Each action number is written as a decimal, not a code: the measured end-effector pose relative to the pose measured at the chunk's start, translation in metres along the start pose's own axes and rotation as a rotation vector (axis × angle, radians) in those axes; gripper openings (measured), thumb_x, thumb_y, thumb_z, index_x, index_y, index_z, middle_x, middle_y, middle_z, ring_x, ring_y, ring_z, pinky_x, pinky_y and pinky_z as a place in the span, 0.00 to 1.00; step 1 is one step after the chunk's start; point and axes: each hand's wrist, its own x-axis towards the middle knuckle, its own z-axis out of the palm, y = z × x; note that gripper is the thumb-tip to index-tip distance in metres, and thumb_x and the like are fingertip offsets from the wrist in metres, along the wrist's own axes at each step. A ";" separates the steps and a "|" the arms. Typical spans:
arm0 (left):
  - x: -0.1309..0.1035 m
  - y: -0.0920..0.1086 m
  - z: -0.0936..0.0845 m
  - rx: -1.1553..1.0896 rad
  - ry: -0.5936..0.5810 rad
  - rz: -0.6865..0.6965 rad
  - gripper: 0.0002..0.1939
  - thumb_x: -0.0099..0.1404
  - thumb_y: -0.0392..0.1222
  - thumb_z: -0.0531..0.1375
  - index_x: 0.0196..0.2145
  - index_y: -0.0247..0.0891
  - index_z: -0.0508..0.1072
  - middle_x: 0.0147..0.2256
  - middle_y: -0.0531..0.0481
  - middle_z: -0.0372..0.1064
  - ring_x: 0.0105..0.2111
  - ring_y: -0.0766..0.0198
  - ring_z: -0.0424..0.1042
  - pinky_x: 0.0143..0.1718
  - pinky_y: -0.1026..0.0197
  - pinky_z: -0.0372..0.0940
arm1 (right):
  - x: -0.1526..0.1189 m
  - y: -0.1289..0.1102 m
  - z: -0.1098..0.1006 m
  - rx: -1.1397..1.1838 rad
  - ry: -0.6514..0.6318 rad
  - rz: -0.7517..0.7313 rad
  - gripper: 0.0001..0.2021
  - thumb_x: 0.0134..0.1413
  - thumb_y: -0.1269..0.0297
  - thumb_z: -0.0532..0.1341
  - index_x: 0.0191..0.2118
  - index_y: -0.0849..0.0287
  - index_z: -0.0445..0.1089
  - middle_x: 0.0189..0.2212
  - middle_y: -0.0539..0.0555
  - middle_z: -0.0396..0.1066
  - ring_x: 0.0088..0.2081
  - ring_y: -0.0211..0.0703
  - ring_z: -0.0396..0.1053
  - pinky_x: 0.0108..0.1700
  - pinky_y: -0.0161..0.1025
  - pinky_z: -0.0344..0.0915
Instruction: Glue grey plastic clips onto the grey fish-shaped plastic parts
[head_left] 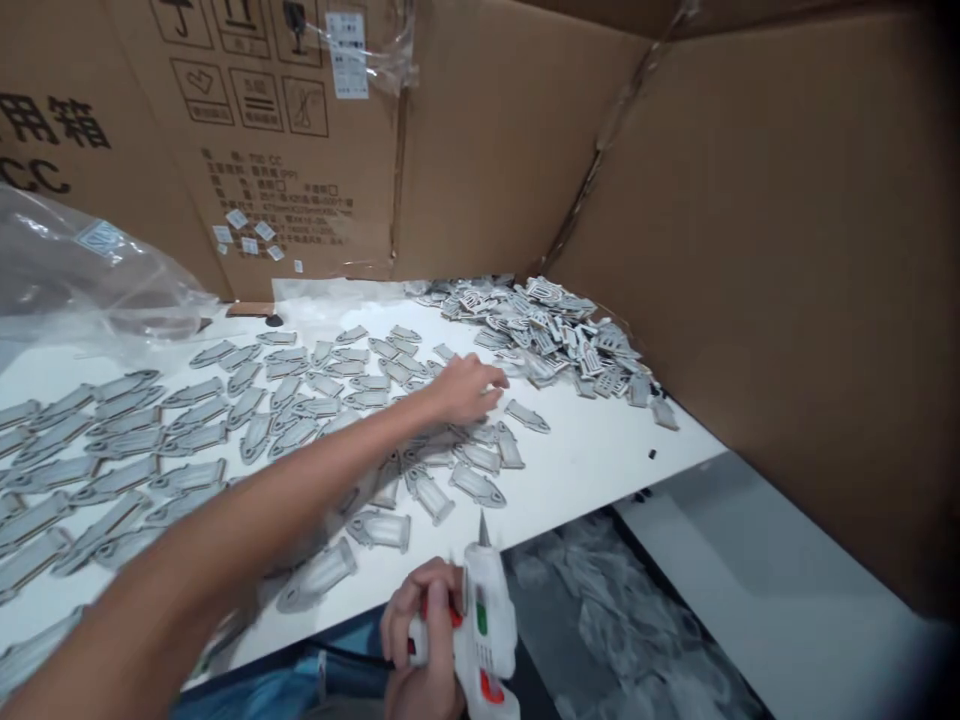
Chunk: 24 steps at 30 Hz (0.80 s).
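Observation:
My right hand is wrapped round the handle of a white hot glue gun at the lower middle of the view. Its metal nozzle points up and away from me, near the table's front edge. My left arm stretches in from the lower left, and my left hand is over the flat grey pieces spread on the table. Its fingers are bent but apart, and I see nothing between them. Close by lies a single grey piece, just right of the fingertips. The forearm hides some pieces.
A heap of similar grey parts lies at the back right. Cardboard walls enclose the white table behind and to the right. Clear plastic film rests at the left. Below the front edge is a container of translucent material.

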 end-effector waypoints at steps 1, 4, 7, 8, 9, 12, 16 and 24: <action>0.013 0.014 0.016 0.010 -0.042 0.010 0.16 0.80 0.42 0.60 0.59 0.40 0.81 0.56 0.41 0.82 0.60 0.46 0.73 0.66 0.42 0.63 | 0.000 0.000 0.002 0.033 0.022 0.028 0.20 0.72 0.43 0.63 0.38 0.56 0.66 0.20 0.40 0.57 0.14 0.25 0.40 0.17 0.27 0.46; 0.037 0.041 0.047 0.044 -0.106 0.023 0.15 0.77 0.43 0.66 0.57 0.37 0.81 0.57 0.40 0.79 0.64 0.44 0.71 0.68 0.36 0.61 | 0.000 0.003 0.004 0.066 0.072 0.056 0.23 0.67 0.40 0.67 0.38 0.56 0.68 0.19 0.40 0.57 0.13 0.24 0.40 0.15 0.26 0.46; 0.039 0.046 0.054 0.046 -0.107 0.015 0.13 0.74 0.41 0.70 0.53 0.36 0.82 0.55 0.42 0.79 0.62 0.46 0.73 0.67 0.37 0.64 | -0.002 0.008 0.002 0.074 0.093 0.061 0.22 0.68 0.41 0.67 0.39 0.57 0.68 0.21 0.41 0.61 0.13 0.24 0.41 0.15 0.27 0.47; 0.037 0.045 0.051 0.038 -0.098 0.013 0.12 0.73 0.40 0.70 0.52 0.36 0.82 0.53 0.42 0.80 0.60 0.47 0.74 0.65 0.40 0.66 | -0.003 0.010 0.001 0.073 0.102 0.062 0.21 0.69 0.42 0.67 0.39 0.57 0.68 0.21 0.42 0.62 0.14 0.23 0.42 0.16 0.26 0.48; 0.032 0.043 0.046 0.025 -0.085 0.015 0.10 0.73 0.37 0.69 0.51 0.35 0.83 0.51 0.42 0.81 0.58 0.49 0.76 0.63 0.43 0.68 | -0.003 0.012 0.000 0.072 0.112 0.060 0.21 0.70 0.43 0.66 0.39 0.58 0.67 0.21 0.42 0.62 0.14 0.23 0.42 0.16 0.26 0.48; 0.006 0.034 0.017 -0.026 0.011 0.026 0.08 0.72 0.34 0.68 0.47 0.37 0.84 0.49 0.42 0.82 0.53 0.52 0.78 0.57 0.52 0.70 | -0.003 0.015 -0.001 0.061 0.114 0.055 0.20 0.71 0.44 0.65 0.39 0.57 0.66 0.21 0.40 0.59 0.14 0.23 0.40 0.17 0.26 0.46; -0.067 0.022 -0.044 -0.103 0.255 -0.048 0.09 0.79 0.42 0.63 0.52 0.41 0.82 0.52 0.44 0.82 0.51 0.54 0.80 0.54 0.55 0.71 | 0.000 0.010 -0.006 -0.044 -0.008 0.094 0.22 0.73 0.42 0.63 0.38 0.58 0.65 0.21 0.41 0.58 0.16 0.24 0.43 0.20 0.27 0.48; -0.285 0.027 -0.089 -0.494 0.545 -0.750 0.28 0.60 0.65 0.77 0.48 0.42 0.86 0.30 0.49 0.81 0.19 0.64 0.70 0.22 0.64 0.61 | -0.003 -0.020 0.007 -0.371 -0.201 0.111 0.26 0.70 0.38 0.65 0.38 0.59 0.69 0.23 0.44 0.59 0.22 0.28 0.53 0.26 0.29 0.51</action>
